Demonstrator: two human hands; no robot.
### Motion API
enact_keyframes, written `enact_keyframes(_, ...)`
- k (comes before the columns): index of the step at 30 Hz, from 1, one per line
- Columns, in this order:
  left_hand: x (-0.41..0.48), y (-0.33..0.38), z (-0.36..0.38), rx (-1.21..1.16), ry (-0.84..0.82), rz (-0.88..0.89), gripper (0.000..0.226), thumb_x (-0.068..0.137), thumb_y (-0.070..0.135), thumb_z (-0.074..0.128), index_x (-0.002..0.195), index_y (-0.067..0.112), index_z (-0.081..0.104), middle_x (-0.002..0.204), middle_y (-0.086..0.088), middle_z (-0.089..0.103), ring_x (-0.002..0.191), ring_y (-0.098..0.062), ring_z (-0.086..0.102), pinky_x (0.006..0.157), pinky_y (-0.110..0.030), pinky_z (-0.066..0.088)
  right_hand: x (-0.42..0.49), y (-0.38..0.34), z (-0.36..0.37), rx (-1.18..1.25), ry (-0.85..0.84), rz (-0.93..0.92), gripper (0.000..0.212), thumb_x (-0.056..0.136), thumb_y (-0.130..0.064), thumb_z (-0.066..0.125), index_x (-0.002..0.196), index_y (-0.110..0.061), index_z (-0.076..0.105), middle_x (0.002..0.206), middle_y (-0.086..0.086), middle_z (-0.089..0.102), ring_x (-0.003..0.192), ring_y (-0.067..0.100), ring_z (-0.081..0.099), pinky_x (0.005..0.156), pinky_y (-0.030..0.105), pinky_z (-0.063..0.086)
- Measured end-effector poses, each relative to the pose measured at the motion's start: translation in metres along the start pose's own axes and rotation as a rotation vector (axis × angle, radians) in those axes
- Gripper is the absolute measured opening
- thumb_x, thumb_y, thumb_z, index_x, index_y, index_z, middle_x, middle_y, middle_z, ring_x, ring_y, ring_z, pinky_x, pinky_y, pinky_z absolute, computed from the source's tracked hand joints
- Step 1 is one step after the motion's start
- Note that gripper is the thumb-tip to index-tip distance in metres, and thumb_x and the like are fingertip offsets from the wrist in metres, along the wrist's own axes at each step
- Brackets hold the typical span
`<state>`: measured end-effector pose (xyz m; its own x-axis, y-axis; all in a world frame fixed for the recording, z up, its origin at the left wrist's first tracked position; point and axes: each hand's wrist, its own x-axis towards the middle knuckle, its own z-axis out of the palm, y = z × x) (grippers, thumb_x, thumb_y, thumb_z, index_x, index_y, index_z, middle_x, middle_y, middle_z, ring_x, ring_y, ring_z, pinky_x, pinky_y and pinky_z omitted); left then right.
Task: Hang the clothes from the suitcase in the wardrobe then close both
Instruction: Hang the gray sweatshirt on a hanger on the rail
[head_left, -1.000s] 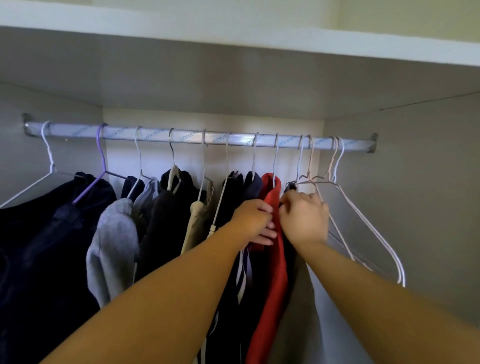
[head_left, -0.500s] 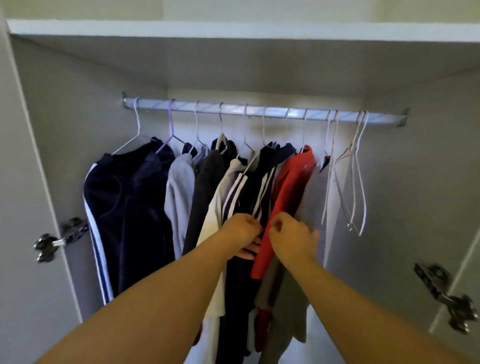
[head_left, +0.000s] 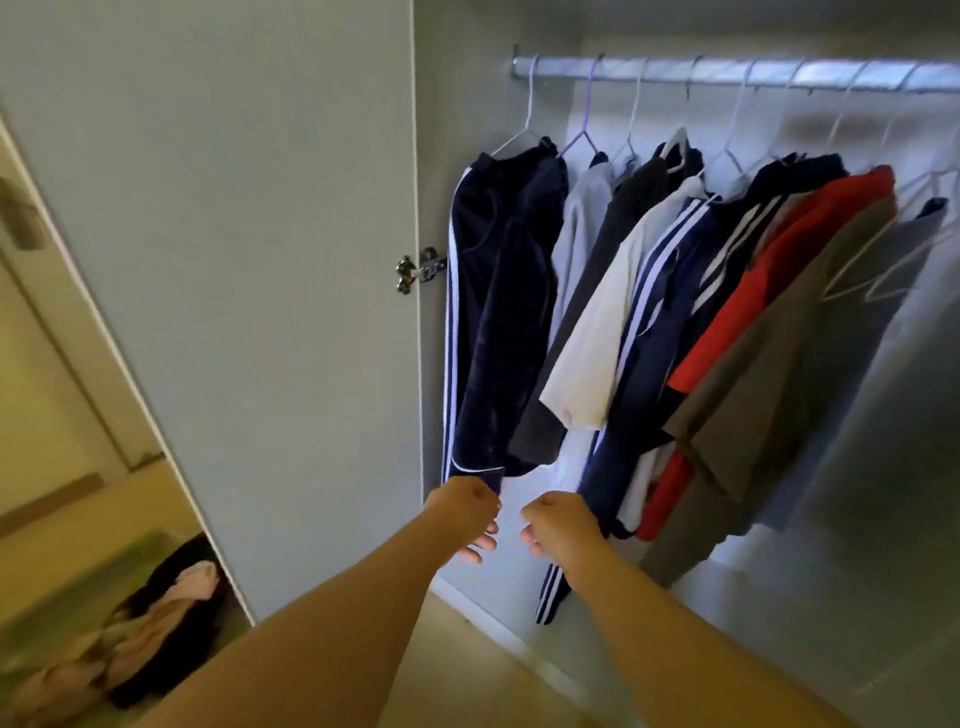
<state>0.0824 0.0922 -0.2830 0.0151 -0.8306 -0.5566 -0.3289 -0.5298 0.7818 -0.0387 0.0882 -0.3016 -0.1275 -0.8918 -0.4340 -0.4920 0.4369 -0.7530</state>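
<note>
On rail (head_left: 831, 77): dark, white, red clothes (head_left: 675, 312) hanging.

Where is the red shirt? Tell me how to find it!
Look in the open wardrobe, at the rail near its top. Go towards the right end: the red shirt hangs between a navy striped jacket and a brown shirt. It is the only bright red thing hanging there.

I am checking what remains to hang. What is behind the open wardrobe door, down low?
A blurred pile of dark and pink clothes lies there. The door covers its right part, so the full amount is hidden.
</note>
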Motion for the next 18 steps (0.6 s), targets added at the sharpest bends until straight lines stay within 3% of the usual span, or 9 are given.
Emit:
enact_keyframes(1, -0.004, -0.021, -0.014, -0.013, 0.042, -0.011, 0.014, 0.094, 0.013, 0.042, 0.092, 0.007, 0.055, 0.071, -0.010, 0.054, 0.056, -0.020, 0.056, 0.054, -0.027, 0.053, -0.005, 0.000, 0.019, -0.041, -0.044, 0.014, 0.019, 0.089, -0.008, 0.046, 0.073, -0.011, 0.055, 0.066, 0.004, 0.060, 0.065, 0.022, 0.055, 0.058, 0.024, 0.042)
enact_keyframes(2, -0.007, -0.034, -0.022, -0.016, 0.062, -0.009, 0.014, 0.095, 0.012, 0.041, 0.093, 0.009, 0.055, 0.073, -0.007, 0.054, 0.056, -0.018, 0.054, 0.048, -0.023, 0.047, -0.011, -0.001, 0.028, -0.061, -0.067, 0.028, 0.018, 0.089, -0.009, 0.047, 0.073, -0.011, 0.054, 0.066, 0.004, 0.060, 0.061, 0.020, 0.054, 0.053, 0.022, 0.039)
enact_keyframes(6, -0.028, -0.106, -0.081, -0.086, 0.190, -0.087, 0.016, 0.096, 0.012, 0.038, 0.095, 0.011, 0.055, 0.070, -0.004, 0.054, 0.051, -0.013, 0.056, 0.044, -0.020, 0.044, -0.033, -0.011, 0.110, -0.112, -0.239, 0.052, 0.013, 0.090, -0.010, 0.046, 0.082, -0.012, 0.056, 0.063, 0.003, 0.056, 0.048, 0.014, 0.047, 0.043, 0.018, 0.031)
enact_keyframes(11, -0.059, -0.176, -0.150, -0.245, 0.298, -0.236, 0.020, 0.098, 0.010, 0.037, 0.084, 0.013, 0.051, 0.066, -0.005, 0.047, 0.049, -0.015, 0.047, 0.043, -0.019, 0.036, -0.063, -0.026, 0.208, -0.251, -0.466, 0.015, 0.013, 0.091, -0.012, 0.045, 0.087, -0.012, 0.056, 0.067, 0.002, 0.059, 0.053, 0.014, 0.049, 0.054, 0.021, 0.036)
enact_keyframes(13, -0.074, -0.199, -0.174, -0.259, 0.311, -0.292, 0.024, 0.101, 0.013, 0.034, 0.084, 0.015, 0.050, 0.068, -0.002, 0.047, 0.056, -0.015, 0.050, 0.047, -0.017, 0.039, -0.074, -0.030, 0.241, -0.301, -0.544, 0.007, 0.013, 0.092, -0.012, 0.045, 0.086, -0.012, 0.056, 0.067, 0.002, 0.059, 0.053, 0.014, 0.049, 0.054, 0.020, 0.036)
enact_keyframes(16, -0.090, -0.246, -0.220, -0.263, 0.529, -0.327, 0.016, 0.097, 0.016, 0.043, 0.098, 0.015, 0.059, 0.076, -0.006, 0.058, 0.065, -0.020, 0.060, 0.047, -0.021, 0.048, -0.091, -0.047, 0.300, -0.363, -0.662, -0.054, 0.011, 0.093, -0.016, 0.047, 0.088, -0.014, 0.056, 0.068, 0.001, 0.059, 0.054, 0.012, 0.049, 0.056, 0.021, 0.039)
enact_keyframes(18, -0.096, -0.274, -0.242, -0.307, 0.599, -0.350, 0.014, 0.095, 0.015, 0.046, 0.095, 0.017, 0.059, 0.074, -0.006, 0.059, 0.060, -0.019, 0.058, 0.046, -0.023, 0.048, -0.098, -0.056, 0.336, -0.387, -0.719, -0.071, 0.013, 0.094, -0.016, 0.046, 0.085, -0.016, 0.055, 0.070, 0.002, 0.059, 0.055, 0.012, 0.048, 0.057, 0.022, 0.039)
